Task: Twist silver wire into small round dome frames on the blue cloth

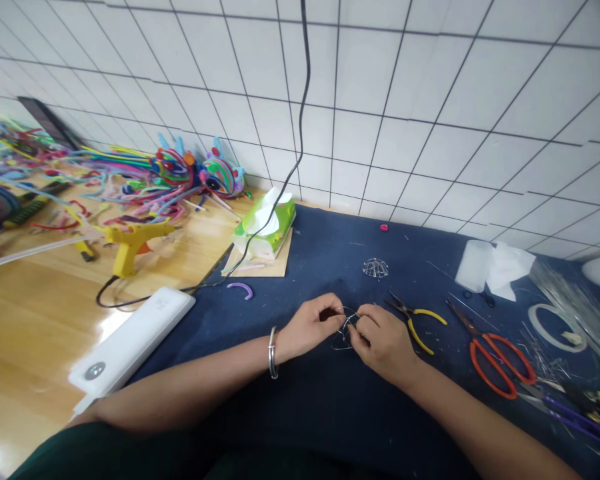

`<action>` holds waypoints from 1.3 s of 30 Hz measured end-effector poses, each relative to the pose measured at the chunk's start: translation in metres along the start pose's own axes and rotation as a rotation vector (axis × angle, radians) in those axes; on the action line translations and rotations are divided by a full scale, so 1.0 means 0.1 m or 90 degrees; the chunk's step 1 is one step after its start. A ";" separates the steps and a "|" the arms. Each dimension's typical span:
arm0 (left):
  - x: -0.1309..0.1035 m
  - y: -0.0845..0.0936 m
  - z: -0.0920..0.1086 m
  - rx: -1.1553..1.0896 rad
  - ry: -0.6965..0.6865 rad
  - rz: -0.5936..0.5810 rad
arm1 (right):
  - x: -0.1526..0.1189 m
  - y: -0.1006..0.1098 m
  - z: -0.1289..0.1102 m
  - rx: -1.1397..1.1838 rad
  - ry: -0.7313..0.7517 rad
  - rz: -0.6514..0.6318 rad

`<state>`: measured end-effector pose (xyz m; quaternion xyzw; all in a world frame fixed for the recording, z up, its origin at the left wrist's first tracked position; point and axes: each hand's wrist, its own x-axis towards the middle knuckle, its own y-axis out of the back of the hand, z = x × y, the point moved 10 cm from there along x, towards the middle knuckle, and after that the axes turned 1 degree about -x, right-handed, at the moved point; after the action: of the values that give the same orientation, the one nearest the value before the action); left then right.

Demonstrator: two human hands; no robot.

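Between my two hands is a small frame of thin silvery wire (347,327), partly hidden by my fingers. My left hand (314,325), with a silver bangle at the wrist, pinches its left side between thumb and fingertips. On the other side, my right hand (384,339) grips the wire with thumb and curled fingers. Farther back on the dark blue cloth stands a dome-shaped wire piece (375,267) with small beads. Just right of my right hand lie yellow-handled pliers (420,323), jaws toward the dome.
Orange-handled scissors (500,360), purple-handled scissors (577,420) and a ring of clear cord (557,327) lie at right. A glue gun (130,243), white power bank (135,340) and tissue pack (267,227) are at left. A black cable (303,127) hangs across the middle.
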<state>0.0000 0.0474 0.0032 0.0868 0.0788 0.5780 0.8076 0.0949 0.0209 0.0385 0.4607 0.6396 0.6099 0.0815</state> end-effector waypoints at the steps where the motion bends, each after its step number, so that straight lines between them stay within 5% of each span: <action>1: 0.00 0.00 0.00 0.004 -0.001 0.004 | 0.00 0.00 0.00 -0.001 -0.001 0.000; 20: 0.02 0.04 -0.03 0.006 -0.018 0.040 | 0.01 0.03 0.01 -0.016 -0.007 0.009; 39: -0.02 -0.06 0.00 -0.009 -0.043 -0.016 | 0.02 0.05 0.08 0.012 -0.035 0.018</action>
<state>0.0048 0.0440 0.0015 0.0995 0.0487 0.5650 0.8176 0.1015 0.0268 0.0418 0.4872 0.6361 0.5921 0.0861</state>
